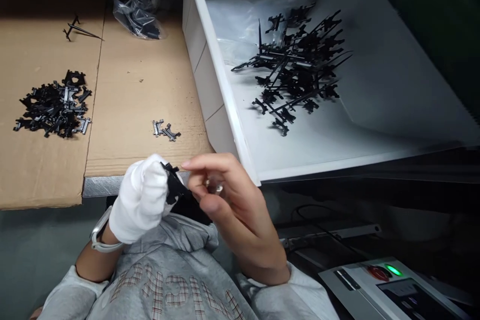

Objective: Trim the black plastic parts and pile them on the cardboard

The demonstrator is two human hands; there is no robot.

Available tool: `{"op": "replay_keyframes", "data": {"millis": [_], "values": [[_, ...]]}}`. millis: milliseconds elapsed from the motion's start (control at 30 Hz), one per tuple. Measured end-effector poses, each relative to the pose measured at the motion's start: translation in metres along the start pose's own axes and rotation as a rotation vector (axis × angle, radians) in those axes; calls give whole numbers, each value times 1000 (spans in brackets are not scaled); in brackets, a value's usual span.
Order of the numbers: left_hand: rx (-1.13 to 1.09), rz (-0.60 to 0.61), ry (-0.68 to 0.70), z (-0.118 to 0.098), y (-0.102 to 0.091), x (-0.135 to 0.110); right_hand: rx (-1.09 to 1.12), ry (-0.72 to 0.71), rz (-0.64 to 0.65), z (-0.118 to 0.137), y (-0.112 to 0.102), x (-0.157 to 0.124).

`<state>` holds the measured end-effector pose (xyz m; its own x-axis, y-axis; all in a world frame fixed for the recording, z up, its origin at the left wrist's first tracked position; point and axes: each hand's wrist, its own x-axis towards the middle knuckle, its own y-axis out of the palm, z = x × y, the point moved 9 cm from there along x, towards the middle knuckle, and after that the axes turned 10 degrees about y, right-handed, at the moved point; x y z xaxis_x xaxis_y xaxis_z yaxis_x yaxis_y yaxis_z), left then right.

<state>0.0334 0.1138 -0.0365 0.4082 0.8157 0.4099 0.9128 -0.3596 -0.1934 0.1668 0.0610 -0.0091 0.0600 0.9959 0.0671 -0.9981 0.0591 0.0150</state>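
Observation:
My left hand (140,200), in a white fabric glove, grips a black moulded plastic part (174,185) at the cardboard's front edge. My bare right hand (234,210) is curled just beside it, pinching a small shiny piece (214,188) between thumb and fingers. Ahead of my hands, a small group of grey-black plastic parts (165,130) lies on the cardboard sheet (127,110). Further left sits a heap of similar black parts (54,109). A tangle of black plastic runners (294,65) lies inside a white bin (221,95) to the right.
A clear plastic bag (137,19) lies at the cardboard's far edge, and a thin black sprue (80,30) lies near it. Low at the right is a control panel (390,285) with a red button and a green light. Cables run behind it.

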Motion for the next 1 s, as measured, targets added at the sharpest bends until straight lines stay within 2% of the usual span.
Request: {"op": "replay_keyframes", "data": {"millis": [100,200,300,433,533,767,1000], "values": [[-265,-23,-41,2,8,-1,91,84,-9,-6,5,7],[-279,-13,-45,9,8,-9,124,184,-70,-10,4,12],[-266,-2,-100,14,4,-15,138,225,-90,-9,2,13],[-294,-38,-242,11,-2,-13,167,212,-80,-7,2,14],[-322,-105,-285,5,-7,-9,194,208,-79,-8,4,16],[-293,-148,-276,2,-9,-11,242,206,-75,-8,8,18],[-317,-77,-222,5,-7,-21,335,135,-66,-1,9,18]]}}
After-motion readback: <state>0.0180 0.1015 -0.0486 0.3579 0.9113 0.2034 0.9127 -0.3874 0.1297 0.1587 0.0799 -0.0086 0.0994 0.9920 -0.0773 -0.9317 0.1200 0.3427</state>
